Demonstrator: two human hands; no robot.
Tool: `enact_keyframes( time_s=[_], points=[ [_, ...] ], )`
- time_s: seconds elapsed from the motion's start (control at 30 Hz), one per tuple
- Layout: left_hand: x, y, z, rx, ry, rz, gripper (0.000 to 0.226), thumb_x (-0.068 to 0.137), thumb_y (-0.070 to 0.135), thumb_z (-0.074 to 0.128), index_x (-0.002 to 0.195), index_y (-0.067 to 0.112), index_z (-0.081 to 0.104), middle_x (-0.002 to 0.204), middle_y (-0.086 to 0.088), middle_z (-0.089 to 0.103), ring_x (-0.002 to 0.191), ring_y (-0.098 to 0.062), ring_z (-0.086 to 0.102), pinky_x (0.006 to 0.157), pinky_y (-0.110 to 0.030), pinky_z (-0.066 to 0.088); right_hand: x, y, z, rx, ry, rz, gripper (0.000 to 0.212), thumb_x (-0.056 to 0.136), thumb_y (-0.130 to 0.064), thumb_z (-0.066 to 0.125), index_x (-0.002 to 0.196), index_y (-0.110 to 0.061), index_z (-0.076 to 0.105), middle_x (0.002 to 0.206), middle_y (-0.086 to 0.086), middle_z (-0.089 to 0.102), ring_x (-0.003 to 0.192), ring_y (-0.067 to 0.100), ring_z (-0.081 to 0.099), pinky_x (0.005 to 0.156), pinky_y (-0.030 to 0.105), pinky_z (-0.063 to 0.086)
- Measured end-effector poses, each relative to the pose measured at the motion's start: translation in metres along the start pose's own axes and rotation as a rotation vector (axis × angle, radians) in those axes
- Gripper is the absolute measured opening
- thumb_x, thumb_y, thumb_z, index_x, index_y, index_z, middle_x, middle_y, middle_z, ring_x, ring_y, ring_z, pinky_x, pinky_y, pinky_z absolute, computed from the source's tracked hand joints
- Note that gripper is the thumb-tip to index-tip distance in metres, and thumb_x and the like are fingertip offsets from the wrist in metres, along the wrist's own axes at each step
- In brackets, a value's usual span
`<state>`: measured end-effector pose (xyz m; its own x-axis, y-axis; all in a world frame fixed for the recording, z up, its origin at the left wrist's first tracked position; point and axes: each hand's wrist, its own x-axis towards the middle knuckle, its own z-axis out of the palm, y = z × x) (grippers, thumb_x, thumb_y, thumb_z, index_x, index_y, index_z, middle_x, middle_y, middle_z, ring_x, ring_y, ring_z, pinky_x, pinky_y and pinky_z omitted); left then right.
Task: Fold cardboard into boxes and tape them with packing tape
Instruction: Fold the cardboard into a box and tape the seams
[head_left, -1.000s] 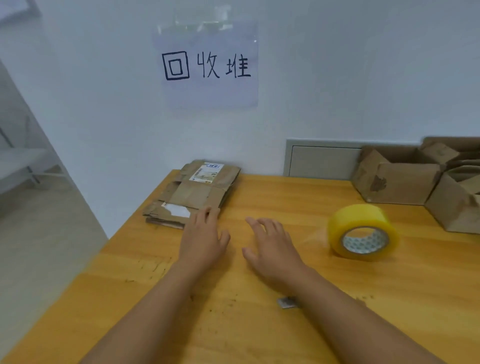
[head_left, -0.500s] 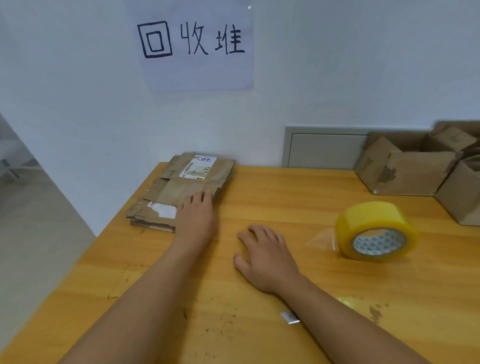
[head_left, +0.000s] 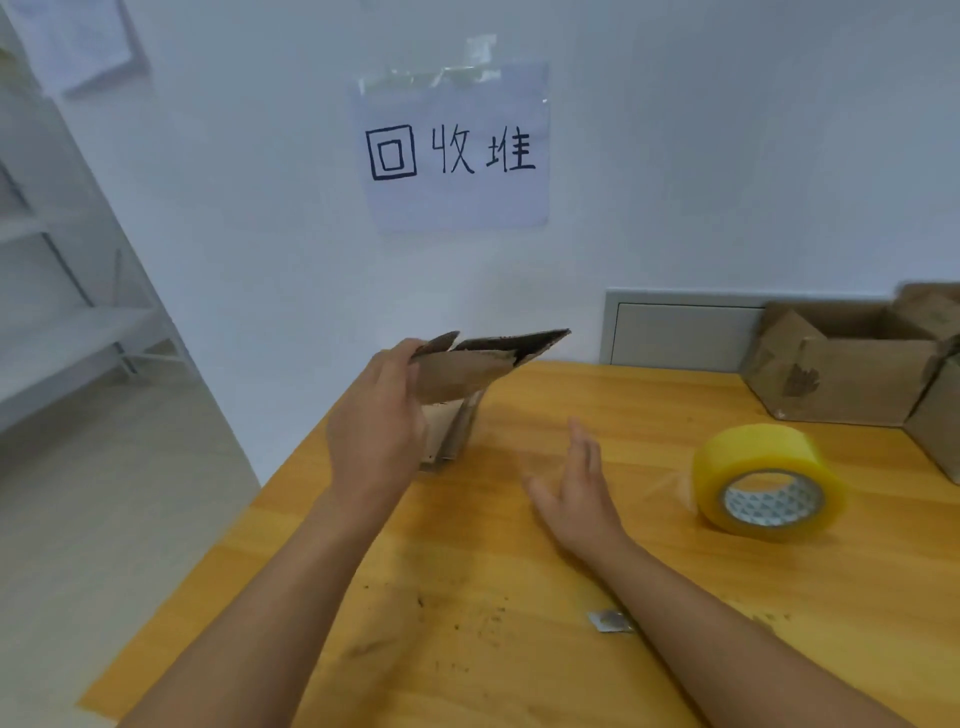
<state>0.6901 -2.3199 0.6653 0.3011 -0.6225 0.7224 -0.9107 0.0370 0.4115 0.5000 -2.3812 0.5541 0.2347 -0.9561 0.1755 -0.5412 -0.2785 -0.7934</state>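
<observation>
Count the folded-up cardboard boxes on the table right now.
3, all at the table's far right: one open box by the wall, one cut off at the frame edge, one behind them. More may lie out of frame.

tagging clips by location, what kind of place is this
Probably a packing or storeroom corner. A handwritten sign reading 回收堆 (recycling pile) is taped to the wall, worn cardboard boxes sit at the back of the wooden table, and a roll of packing tape lies on it.

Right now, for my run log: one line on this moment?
left hand: holds flattened brown cardboard, lifted | right hand: open | yellow packing tape roll: on table
</observation>
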Motion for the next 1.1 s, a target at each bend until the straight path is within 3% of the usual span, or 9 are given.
enact_keyframes(
  time_s=[0.07, 0.17, 0.3, 0.43, 0.53, 0.73, 0.83, 0.93, 1.1],
  points=[
    [-0.015, 0.001, -0.018, -0.084, 0.014, -0.02, 0.029, 0.103, 0.011, 0.046, 0.128, 0.019, 0.06, 0.116, 0.005, 0.062, 0.089, 0.0, 0.048, 0.072, -0.018, 0.034, -0.005, -0.011, -0.009, 0.229, 0.086, 0.032, 0.101, 0.088, -0.047, 0.069, 0.156, -0.029, -0.003, 0.162, -0.007, 0.009, 0.146, 0.017, 0.021, 0.116, 0.039, 0.031],
    [-0.04, -0.002, -0.034, -0.172, 0.029, -0.03, 0.027, 0.101, 0.009, 0.05, 0.123, 0.015, 0.064, 0.109, 0.002, 0.056, 0.086, 0.004, 0.044, 0.074, -0.005, 0.036, -0.016, -0.03, -0.024, 0.395, 0.09, -0.028, 0.114, 0.073, -0.06, 0.071, 0.156, -0.032, -0.003, 0.161, -0.012, 0.014, 0.144, 0.01, 0.023, 0.111, 0.031, 0.031],
    [-0.07, 0.003, -0.042, -0.292, 0.033, -0.186, 0.027, 0.101, 0.014, 0.053, 0.126, 0.02, 0.063, 0.108, 0.004, 0.05, 0.094, 0.006, 0.05, 0.079, -0.016, 0.042, -0.037, -0.037, -0.037, 0.415, 0.029, -0.104, 0.123, 0.066, -0.063, 0.075, 0.156, -0.033, -0.003, 0.16, -0.014, 0.018, 0.143, 0.005, 0.027, 0.111, 0.028, 0.032],
    [-0.09, 0.018, -0.04, -0.473, 0.003, -0.295, 0.032, 0.101, 0.027, 0.054, 0.132, 0.026, 0.056, 0.116, 0.01, 0.055, 0.102, 0.013, 0.052, 0.076, -0.001, 0.039, -0.052, -0.034, -0.05, 0.374, -0.026, -0.167, 0.125, 0.061, -0.073, 0.078, 0.153, -0.047, -0.004, 0.156, -0.017, 0.023, 0.141, 0.008, 0.031, 0.108, 0.027, 0.035],
    [-0.103, 0.029, -0.032, -0.569, -0.035, -0.318, 0.044, 0.096, 0.039, 0.055, 0.139, 0.033, 0.046, 0.124, 0.016, 0.053, 0.111, 0.007, 0.053, 0.078, -0.005, 0.045, -0.059, -0.033, -0.055, 0.399, -0.066, -0.183, 0.117, 0.063, -0.072, 0.077, 0.15, -0.054, 0.001, 0.153, -0.016, 0.034, 0.136, 0.007, 0.041, 0.109, 0.038, 0.044],
    [-0.119, 0.035, -0.02, -0.575, -0.099, -0.234, 0.055, 0.091, 0.048, 0.06, 0.136, 0.057, 0.028, 0.127, 0.047, 0.035, 0.126, 0.011, 0.041, 0.099, -0.026, 0.044, -0.067, -0.025, -0.059, 0.457, -0.057, -0.203, 0.098, 0.078, -0.048, 0.072, 0.154, -0.041, 0.01, 0.143, -0.02, 0.045, 0.126, -0.008, 0.047, 0.106, 0.028, 0.046],
    [-0.118, 0.033, -0.016, -0.573, -0.095, -0.191, 0.063, 0.09, 0.044, 0.06, 0.144, 0.05, 0.028, 0.134, 0.039, 0.034, 0.132, 0.004, 0.04, 0.101, -0.032, 0.046, -0.066, -0.03, -0.059, 0.475, -0.042, -0.225, 0.09, 0.081, -0.048, 0.069, 0.144, -0.057, 0.006, 0.139, -0.038, 0.036, 0.125, -0.018, 0.04, 0.105, 0.017, 0.041],
    [-0.112, 0.032, -0.015, -0.572, -0.024, -0.224, 0.065, 0.091, 0.047, 0.056, 0.15, 0.035, 0.032, 0.133, 0.03, 0.036, 0.128, 0.003, 0.042, 0.097, -0.025, 0.047, -0.064, -0.037, -0.057, 0.496, -0.042, -0.242, 0.074, 0.088, -0.048, 0.059, 0.138, -0.061, 0.007, 0.13, -0.052, 0.033, 0.125, -0.022, 0.037, 0.101, 0.008, 0.038],
    [-0.106, 0.024, -0.015, -0.599, 0.036, -0.298, 0.058, 0.095, 0.045, 0.055, 0.148, 0.028, 0.039, 0.129, 0.018, 0.043, 0.119, 0.001, 0.049, 0.09, -0.02, 0.049, -0.057, -0.041, -0.047, 0.55, -0.056, -0.232, 0.05, 0.093, -0.045, 0.048, 0.134, -0.057, 0.023, 0.134, -0.027, 0.044, 0.12, -0.012, 0.049, 0.095, 0.014, 0.046]
  ],
)
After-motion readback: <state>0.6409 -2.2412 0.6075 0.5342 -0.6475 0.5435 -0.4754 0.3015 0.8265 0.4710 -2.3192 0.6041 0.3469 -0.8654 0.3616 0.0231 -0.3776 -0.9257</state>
